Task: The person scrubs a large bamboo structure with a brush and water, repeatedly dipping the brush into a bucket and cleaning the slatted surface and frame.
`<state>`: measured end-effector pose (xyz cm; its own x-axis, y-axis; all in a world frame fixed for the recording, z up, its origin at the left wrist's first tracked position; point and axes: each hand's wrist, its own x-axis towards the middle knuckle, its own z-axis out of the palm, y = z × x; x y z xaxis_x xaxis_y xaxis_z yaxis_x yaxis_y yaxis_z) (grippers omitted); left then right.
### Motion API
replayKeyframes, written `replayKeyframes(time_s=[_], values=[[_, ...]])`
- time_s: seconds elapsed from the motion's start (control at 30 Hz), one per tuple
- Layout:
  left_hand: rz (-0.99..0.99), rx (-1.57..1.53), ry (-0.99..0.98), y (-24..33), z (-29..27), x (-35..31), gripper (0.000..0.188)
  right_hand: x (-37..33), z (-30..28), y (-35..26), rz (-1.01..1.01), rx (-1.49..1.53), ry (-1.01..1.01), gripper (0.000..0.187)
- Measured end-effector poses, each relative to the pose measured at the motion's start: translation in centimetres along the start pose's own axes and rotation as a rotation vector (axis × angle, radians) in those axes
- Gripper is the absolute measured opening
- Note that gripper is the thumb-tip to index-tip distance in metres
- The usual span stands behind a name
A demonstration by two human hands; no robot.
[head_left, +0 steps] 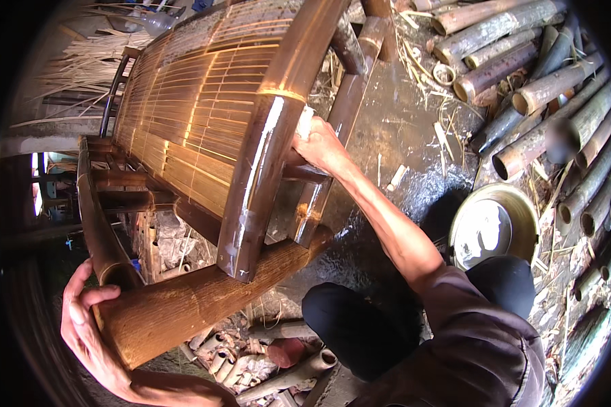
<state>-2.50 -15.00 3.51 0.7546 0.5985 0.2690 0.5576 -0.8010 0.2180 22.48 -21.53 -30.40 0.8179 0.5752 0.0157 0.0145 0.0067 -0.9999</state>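
A brown bamboo bench [187,115] with a slatted panel fills the upper left, its thick front pole [254,183] shiny and wet-looking. Across its near end runs a wide bamboo rail [183,308]. My left hand [91,325] grips the left end of this rail, thumb at the upper edge and fingers at the outer side. Beyond the thick pole, my right hand [317,144] is closed around a whitish wad [306,119], maybe a cloth, close against the bamboo frame. Most of the wad is hidden by my fingers.
A metal basin [533,234] with bright reflections inside stands right of my knee. Cut bamboo poles [557,88] are piled at the right. Bamboo offcuts [305,376] lie below the rail, and thin strips [81,64] at the upper left. The dark floor [414,156] looks wet.
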Motion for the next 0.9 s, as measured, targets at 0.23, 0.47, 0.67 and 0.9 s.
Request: replayKeyframes(time_s=[0.23, 0.47, 0.67, 0.9], values=[[-0.035, -0.198, -0.066, -0.8, 1.9, 0.6, 0.049, -0.3, -3.8, 4.9, 0.131, -0.713, -0.161, 0.038], [-0.014, -0.185, -0.026, 0.5, 0.5, 0.4, 0.055, 0.1, -2.3, 4.0, -0.193, -0.237, 0.023, 0.029], [-0.027, -0.142, -0.044, -0.5, 1.5, 0.3, 0.055, -12.8, 5.5, 2.2, -0.078, 0.419, 0.412, 0.038], [0.069, -0.072, -0.005, -0.1, 0.7, 0.1, 0.053, -10.0, 14.5, 2.1, -0.118, 0.023, 0.498, 0.056]])
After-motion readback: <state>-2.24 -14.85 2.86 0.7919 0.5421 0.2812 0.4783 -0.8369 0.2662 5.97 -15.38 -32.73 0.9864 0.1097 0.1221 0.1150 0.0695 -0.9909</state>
